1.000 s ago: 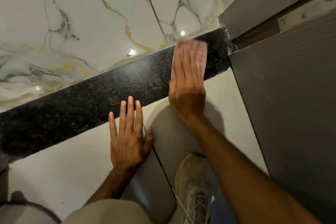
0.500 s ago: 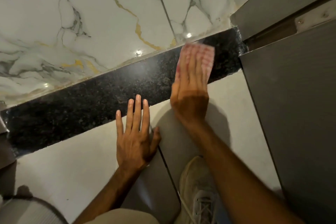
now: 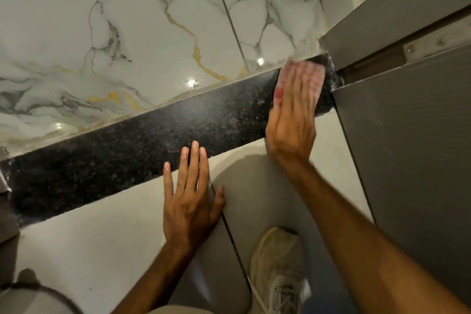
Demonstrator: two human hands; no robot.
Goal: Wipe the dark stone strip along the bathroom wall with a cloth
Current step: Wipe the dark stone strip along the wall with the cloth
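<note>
Your right hand (image 3: pixel 291 120) presses flat, fingers extended, on the cloth (image 3: pixel 307 79) at the right end of the stone strip (image 3: pixel 153 145). Your left hand (image 3: pixel 190 199) rests open, empty, at the strip's lower edge.

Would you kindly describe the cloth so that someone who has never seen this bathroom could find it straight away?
Find the dark speckled stone strip running between the white veined marble and the plain pale tile. Follow it to its right end, beside the grey panel. There the right hand presses flat on the cloth: pink-and-white checked, the only patterned fabric in view.
</note>
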